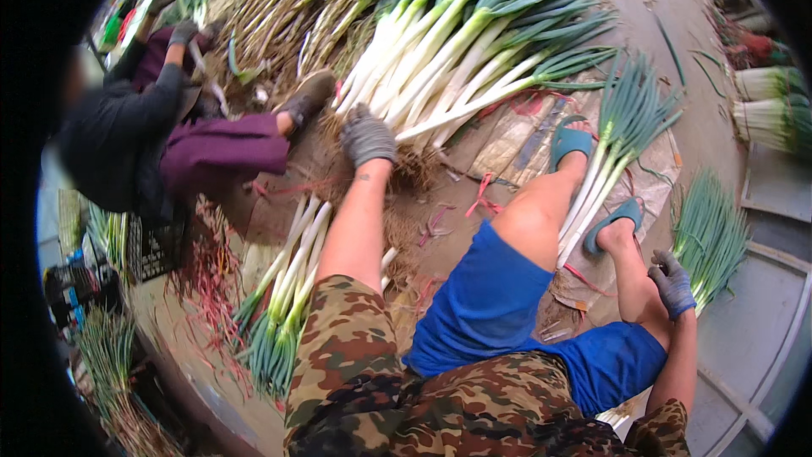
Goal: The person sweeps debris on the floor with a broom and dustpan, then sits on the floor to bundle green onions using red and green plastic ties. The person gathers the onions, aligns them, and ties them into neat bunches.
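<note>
My left hand [369,137], in a grey knitted glove, reaches to the root ends of a large pile of Welsh onions [438,63]. Its fingers touch the white stems, but their tips are hidden, so a firm grip cannot be made out. Beside my right knee, my right hand [672,285] wears a similar glove, its fingers loosely bent and nothing visible in them. Just beyond it are the green tops of another onion bunch [710,238]. A few cleaned onions [599,181] lie between my sandalled feet, white ends towards me.
At the left sits another person [127,133] with gloved hands, near untrimmed, soil-covered onions [273,32]. Red ties [209,285] and more onions [285,298] lie left of my arm. Tied bundles [764,105] and a metal-framed panel [774,304] stand at the right.
</note>
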`<state>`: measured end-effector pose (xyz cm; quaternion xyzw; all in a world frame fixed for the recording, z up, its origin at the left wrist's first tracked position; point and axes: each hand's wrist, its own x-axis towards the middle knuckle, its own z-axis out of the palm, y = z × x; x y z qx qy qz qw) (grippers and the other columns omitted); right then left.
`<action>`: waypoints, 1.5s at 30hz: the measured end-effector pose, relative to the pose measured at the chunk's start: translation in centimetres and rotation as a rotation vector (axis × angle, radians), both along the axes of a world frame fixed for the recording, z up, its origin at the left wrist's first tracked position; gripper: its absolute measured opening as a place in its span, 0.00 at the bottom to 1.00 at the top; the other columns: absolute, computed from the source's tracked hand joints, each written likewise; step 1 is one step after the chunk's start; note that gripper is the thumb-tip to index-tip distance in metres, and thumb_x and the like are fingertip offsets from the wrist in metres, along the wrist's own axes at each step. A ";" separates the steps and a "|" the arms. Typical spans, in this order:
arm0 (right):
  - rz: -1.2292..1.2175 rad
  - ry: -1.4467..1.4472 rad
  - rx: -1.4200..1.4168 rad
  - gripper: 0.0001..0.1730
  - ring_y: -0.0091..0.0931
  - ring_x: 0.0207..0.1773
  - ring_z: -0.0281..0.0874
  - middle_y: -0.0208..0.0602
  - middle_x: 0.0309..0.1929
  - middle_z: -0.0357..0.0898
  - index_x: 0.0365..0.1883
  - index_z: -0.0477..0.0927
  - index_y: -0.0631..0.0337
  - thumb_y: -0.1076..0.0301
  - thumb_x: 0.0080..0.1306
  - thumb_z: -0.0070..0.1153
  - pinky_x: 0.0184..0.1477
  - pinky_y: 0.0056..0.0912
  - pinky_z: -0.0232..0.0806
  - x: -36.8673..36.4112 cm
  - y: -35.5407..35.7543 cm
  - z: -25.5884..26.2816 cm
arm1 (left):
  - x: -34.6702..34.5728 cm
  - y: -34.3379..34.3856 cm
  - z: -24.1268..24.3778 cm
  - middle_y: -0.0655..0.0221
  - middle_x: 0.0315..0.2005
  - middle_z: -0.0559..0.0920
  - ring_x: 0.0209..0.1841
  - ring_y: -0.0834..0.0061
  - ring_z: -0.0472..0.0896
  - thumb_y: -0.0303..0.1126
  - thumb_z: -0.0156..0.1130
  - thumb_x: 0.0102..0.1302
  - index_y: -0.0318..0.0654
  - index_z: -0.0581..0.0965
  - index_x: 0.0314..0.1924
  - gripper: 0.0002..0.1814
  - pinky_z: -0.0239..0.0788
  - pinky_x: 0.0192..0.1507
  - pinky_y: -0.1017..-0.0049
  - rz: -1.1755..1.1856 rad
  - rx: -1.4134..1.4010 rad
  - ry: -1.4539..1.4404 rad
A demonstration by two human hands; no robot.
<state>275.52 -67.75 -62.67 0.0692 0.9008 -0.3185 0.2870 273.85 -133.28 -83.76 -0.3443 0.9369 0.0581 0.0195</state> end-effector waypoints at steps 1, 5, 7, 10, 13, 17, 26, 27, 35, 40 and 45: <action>0.019 -0.001 0.006 0.26 0.26 0.45 0.77 0.44 0.48 0.79 0.60 0.71 0.68 0.74 0.63 0.57 0.50 0.30 0.72 -0.6 -0.6 0.3 | -0.5 -2.5 -1.4 0.54 0.55 0.76 0.59 0.56 0.74 0.37 0.57 0.61 0.38 0.71 0.59 0.26 0.67 0.59 0.59 -0.028 0.016 -0.126; -0.050 -0.006 0.054 0.27 0.24 0.44 0.77 0.41 0.43 0.80 0.59 0.72 0.69 0.72 0.61 0.60 0.49 0.28 0.71 -0.4 0.6 1.3 | -4.1 -1.0 3.6 0.51 0.46 0.83 0.52 0.56 0.82 0.34 0.59 0.59 0.38 0.82 0.45 0.15 0.73 0.54 0.61 -0.035 0.193 -0.272; -0.047 0.031 -0.018 0.27 0.27 0.47 0.78 0.44 0.44 0.80 0.58 0.72 0.70 0.70 0.61 0.59 0.52 0.29 0.70 -0.1 0.0 1.5 | -2.9 -1.3 7.9 0.47 0.46 0.82 0.52 0.53 0.81 0.35 0.58 0.62 0.36 0.80 0.48 0.17 0.74 0.51 0.60 -0.195 0.182 -0.345; 0.025 0.029 -0.027 0.27 0.32 0.53 0.77 0.48 0.50 0.79 0.58 0.71 0.71 0.68 0.62 0.57 0.57 0.33 0.68 -0.9 -1.8 1.9 | 0.7 0.1 12.1 0.55 0.33 0.83 0.36 0.61 0.83 0.40 0.59 0.66 0.33 0.75 0.52 0.20 0.77 0.42 0.63 -0.397 0.329 -0.297; 0.276 0.123 -0.083 0.27 0.33 0.56 0.77 0.47 0.52 0.78 0.59 0.71 0.71 0.65 0.64 0.56 0.59 0.33 0.67 -3.5 -8.3 5.0 | 3.9 6.4 21.6 0.64 0.24 0.77 0.26 0.73 0.75 0.39 0.59 0.68 0.35 0.75 0.49 0.17 0.72 0.31 0.70 0.047 1.334 -0.155; 0.156 -0.031 -0.411 0.29 0.27 0.48 0.79 0.43 0.47 0.80 0.59 0.73 0.70 0.56 0.66 0.55 0.51 0.30 0.71 -7.0 -20.1 2.8 | 11.3 13.6 26.2 0.62 0.27 0.78 0.28 0.71 0.75 0.35 0.58 0.69 0.35 0.74 0.46 0.12 0.68 0.32 0.70 -0.132 0.993 0.206; -0.543 -0.570 -0.997 0.10 0.29 0.23 0.75 0.31 0.22 0.73 0.37 0.73 0.61 0.64 0.70 0.54 0.35 0.42 0.78 -5.3 -40.1 1.8 | 26.7 22.4 28.9 0.55 0.31 0.80 0.32 0.58 0.81 0.35 0.58 0.70 0.33 0.75 0.53 0.17 0.72 0.34 0.64 -0.287 0.433 0.407; -0.564 -0.565 -1.130 0.07 0.28 0.26 0.75 0.34 0.27 0.75 0.41 0.73 0.61 0.68 0.70 0.53 0.35 0.42 0.78 -5.2 -39.2 0.4 | 27.2 22.5 29.4 0.56 0.30 0.80 0.31 0.59 0.80 0.36 0.57 0.70 0.33 0.75 0.52 0.16 0.72 0.33 0.64 -0.239 0.483 0.329; -0.383 -0.375 -1.700 0.16 0.33 0.38 0.78 0.48 0.44 0.77 0.55 0.68 0.60 0.69 0.71 0.52 0.45 0.45 0.79 -2.8 -30.9 4.1 | 29.7 23.5 28.4 0.73 0.26 0.77 0.27 0.85 0.71 0.38 0.50 0.75 0.30 0.76 0.52 0.18 0.65 0.31 0.82 0.179 1.226 0.492; -0.440 -0.145 -1.845 0.15 0.33 0.39 0.76 0.46 0.43 0.77 0.56 0.69 0.61 0.72 0.72 0.49 0.46 0.43 0.77 -3.8 -22.7 5.2 | 27.1 25.1 29.4 0.70 0.27 0.78 0.28 0.84 0.72 0.43 0.52 0.74 0.30 0.77 0.52 0.21 0.67 0.32 0.82 0.173 1.585 0.457; -0.671 0.057 -1.716 0.10 0.31 0.35 0.73 0.39 0.37 0.73 0.51 0.68 0.59 0.68 0.73 0.48 0.44 0.44 0.74 -2.2 -16.3 5.9 | 25.5 28.8 28.3 0.64 0.35 0.80 0.35 0.79 0.78 0.31 0.61 0.69 0.34 0.76 0.55 0.17 0.72 0.39 0.76 -0.375 0.881 0.444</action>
